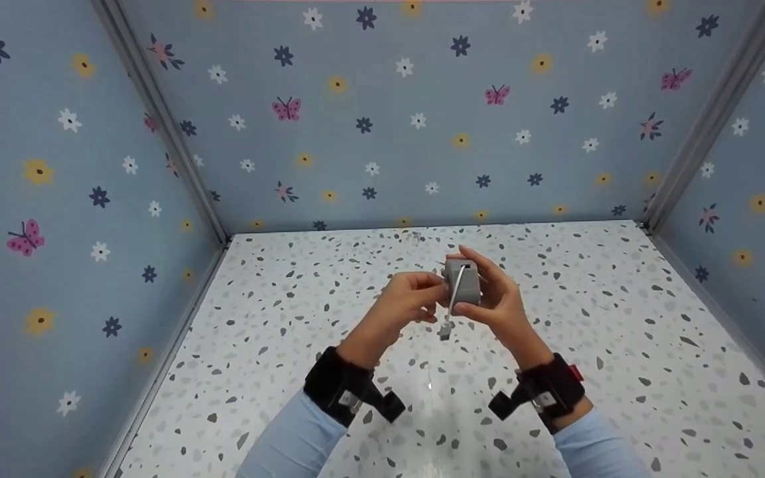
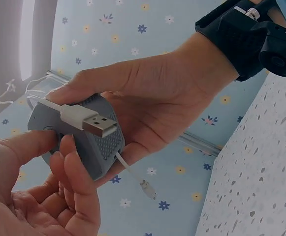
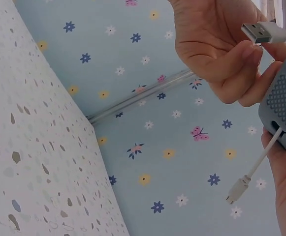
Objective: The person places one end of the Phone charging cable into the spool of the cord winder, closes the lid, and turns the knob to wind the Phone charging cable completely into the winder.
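Box of bumpy grey plastic [image 1: 469,289] sits right of the frame's middle, held by the right hand [image 1: 502,304] while the left hand [image 1: 408,300] pinches its side, and its white cord [image 1: 457,289] might snag if fingers [image 2: 75,169] catch the dangling white plug [image 1: 446,330].

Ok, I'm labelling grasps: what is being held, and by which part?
The right hand holds the grey box by opposite sides. The left hand is at its face; whether it grips is unclear.

The head view looks forward and down from above; both wrist views, much nearer and tilted, share the boxy grey textured block [image 2: 97,156].
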Available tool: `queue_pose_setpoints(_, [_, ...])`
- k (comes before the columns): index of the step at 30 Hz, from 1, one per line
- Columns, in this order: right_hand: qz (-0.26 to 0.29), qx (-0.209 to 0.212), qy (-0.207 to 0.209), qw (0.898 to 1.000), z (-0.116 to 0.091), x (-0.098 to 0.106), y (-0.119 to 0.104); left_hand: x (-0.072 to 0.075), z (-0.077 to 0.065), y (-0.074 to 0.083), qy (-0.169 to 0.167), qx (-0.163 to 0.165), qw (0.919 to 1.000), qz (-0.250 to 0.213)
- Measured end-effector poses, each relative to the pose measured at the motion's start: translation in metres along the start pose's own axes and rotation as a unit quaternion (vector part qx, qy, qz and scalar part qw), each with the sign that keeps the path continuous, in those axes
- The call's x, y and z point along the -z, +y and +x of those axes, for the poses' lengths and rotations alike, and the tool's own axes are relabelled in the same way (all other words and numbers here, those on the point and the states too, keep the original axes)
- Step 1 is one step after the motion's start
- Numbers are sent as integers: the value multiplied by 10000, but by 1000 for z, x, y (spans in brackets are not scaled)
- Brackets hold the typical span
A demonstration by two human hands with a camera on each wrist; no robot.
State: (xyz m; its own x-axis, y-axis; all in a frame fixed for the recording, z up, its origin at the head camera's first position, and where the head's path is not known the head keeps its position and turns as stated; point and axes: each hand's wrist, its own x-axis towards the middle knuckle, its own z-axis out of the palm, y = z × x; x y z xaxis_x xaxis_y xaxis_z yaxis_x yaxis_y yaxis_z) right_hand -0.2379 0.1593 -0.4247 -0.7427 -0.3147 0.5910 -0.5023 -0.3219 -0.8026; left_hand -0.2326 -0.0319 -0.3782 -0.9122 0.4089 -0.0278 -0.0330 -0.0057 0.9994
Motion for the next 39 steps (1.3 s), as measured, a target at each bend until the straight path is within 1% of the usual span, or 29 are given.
queue_pose_setpoints(5, [-20, -44, 1, 10000, 0, 1, 0, -1, -2, -3, 274, -813, 9939, 686])
queue_pose_setpoints(7, [13, -69, 17, 10000, -1, 1, 1, -2, -3, -5, 452, -1472, 9791, 1331])
queue_pose_setpoints(8, [49, -75, 15, 10000, -1, 1, 1, -2, -2, -7, 559, -1917, 9636, 1777])
queue_pose_setpoints(9, [86, -64, -3, 9999, 0, 1, 1, -3, -1, -9, 684, -2455, 9379, 2354])
queue_pose_setpoints(10, [122, -57, -23, 9999, 0, 1, 2, -3, 0, -11, 839, -3036, 9014, 2970])
queue_pose_setpoints(11, [159, -57, -42, 9998, 0, 1, 2, -3, 1, -13, 1028, -3647, 8537, 3572])
queue_pose_setpoints(14, [287, -35, -129, 9995, 0, 0, 2, -2, 5, -19, 1631, -5154, 6853, 4880])
queue_pose_setpoints(15, [314, -38, -151, 9994, 0, 0, 3, -1, 6, -20, 1774, -5513, 6346, 5118])
queue_pose_setpoints(16, [335, -50, -163, 9993, -1, -1, 3, 1, 7, -21, 1852, -5789, 5957, 5252])
queue_pose_setpoints(17, [364, -60, -178, 9992, -1, -1, 3, 2, 8, -22, 1892, -6001, 5659, 5328])
queue_pose_setpoints(18, [368, -85, -179, 9991, -1, -1, 3, 3, 9, -23, 1908, -6142, 5461, 5368])
queue_pose_setpoints(19, [357, -117, -174, 9991, -2, -1, 3, 4, 9, -24, 1930, -6236, 5329, 5384])
queue_pose_setpoints(20, [339, -146, -158, 9992, -2, -1, 3, 5, 9, -24, 1942, -6287, 5267, 5382])
queue_pose_setpoints(21, [336, -164, -135, 9992, -2, -1, 3, 6, 10, -25, 1951, -6293, 5271, 5367])
queue_pose_setpoints(22, [328, -162, -110, 9993, -3, -1, 3, 6, 10, -25, 1937, -6242, 5361, 5342])
queue_pose_setpoints(23, [307, -153, -74, 9994, -3, -1, 3, 6, 10, -26, 1867, -6135, 5577, 5270])
queue_pose_setpoints(24, [272, -143, -32, 9995, -4, 0, 3, 7, 10, -27, 1753, -5981, 5888, 5147])
queue_pose_setpoints(25, [252, -116, -1, 9996, -4, 0, 3, 7, 9, -27, 1591, -5756, 6278, 4992])
queue_pose_setpoints(26, [236, -75, 17, 9997, -4, 1, 3, 8, 8, -26, 1393, -5458, 6745, 4772])
queue_pose_setpoints(27, [223, -51, 35, 9997, -3, 1, 3, 8, 7, -25, 1155, -5060, 7309, 4431])
queue_pose_setpoints(29, [154, -31, 54, 9999, -3, 1, 3, 8, 4, -22, 655, -3981, 8483, 3429])
queue_pose_setpoints(30, [137, -33, 51, 9999, -3, 1, 3, 9, 3, -20, 435, -3365, 8964, 2853])
queue_pose_setpoints(31, [129, -42, 43, 9999, -2, 0, 3, 8, 2, -17, 250, -2678, 9360, 2271])
queue_pose_setpoints(32, [121, -44, 34, 9999, -2, 0, 3, 8, 1, -15, 107, -2008, 9646, 1707])
queue_pose_setpoints(33, [113, -62, 42, 9999, -2, 0, 3, 7, 1, -12, -7, -1373, 9830, 1215])
queue_pose_setpoints(34, [107, -57, 37, 9999, -2, -1, 3, 7, 1, -10, -104, -824, 9930, 844])
queue_pose_setpoints(36, [106, -48, 14, 9999, -2, -1, 3, 5, 1, -7, -244, -74, 9991, 325])
queue_pose_setpoints(37, [90, -56, 2, 9999, -1, -2, 3, 4, 1, -6, -268, 160, 9994, 147])
queue_pose_setpoints(39, [67, -73, -7, 10000, -1, -2, 3, 2, 1, -4, -270, 335, 9990, -129])
